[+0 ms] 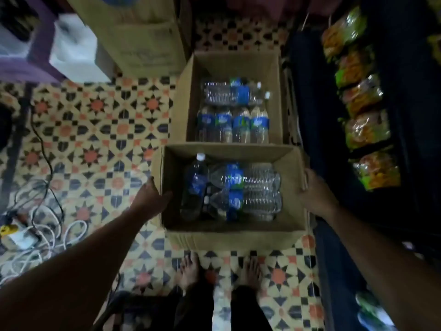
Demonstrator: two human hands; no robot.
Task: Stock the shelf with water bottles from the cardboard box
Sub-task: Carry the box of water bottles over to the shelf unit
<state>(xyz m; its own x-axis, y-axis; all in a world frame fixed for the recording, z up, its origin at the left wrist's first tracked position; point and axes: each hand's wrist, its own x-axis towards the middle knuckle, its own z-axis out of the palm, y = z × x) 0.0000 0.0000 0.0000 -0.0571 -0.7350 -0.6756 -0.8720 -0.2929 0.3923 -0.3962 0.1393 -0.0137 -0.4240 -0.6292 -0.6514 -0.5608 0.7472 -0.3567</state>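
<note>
An open cardboard box (229,229) is in front of my bare feet, above the patterned tile floor. Three clear water bottles (241,192) with blue labels lie inside it. My left hand (150,197) grips the box's left wall, thumb over the rim. On the opposite wall, my right hand (315,189) holds the right rim. A second open box (188,91) stands just beyond, with several upright bottles (232,126) and a few lying ones (235,91). The dark shelf (405,115) runs along the right side.
Snack packets (365,130) hang in a column on the shelf at right. A tall closed carton (143,39) stands at the far left of the boxes. White cables and a power strip (26,235) lie on the floor at left. A purple stool (35,56) is at upper left.
</note>
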